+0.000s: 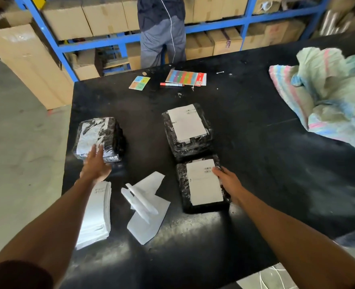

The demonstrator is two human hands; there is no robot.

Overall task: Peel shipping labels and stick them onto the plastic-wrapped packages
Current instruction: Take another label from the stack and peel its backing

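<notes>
Three plastic-wrapped packages lie on the black table [245, 126]. The near package [202, 185] is the landmark here: it carries a white label [204, 182] on its top face, and the right hand [227, 182] lies along its right edge, fingers fairly straight, the fingertips touching the label's upper right corner beside the barcode. Just beyond it, almost touching, sits the second package [188, 130], also bearing one white label [187, 123]. Well to the left of the landmark lies the third package [99, 139], with a wrinkled label [91, 135] on top; the left hand [96, 164] reaches to its near edge, fingers spread open and flat, the fingertips on the wrap and the label's lower end.

Left of the near package, between the two forearms, lie several peeled backing sheets [146, 205], one curled into a roll. Farther left, under the left forearm, rests one stack of unpeeled labels [96, 215].

Far beyond the landmark are a red marker [171, 84], one small coloured card [139, 82] and one striped coloured sheet [186, 77]. To the far right sits a woven sack [326, 97]. Another person [162, 32] stands past the table before blue shelves [214, 28] of cardboard boxes.
</notes>
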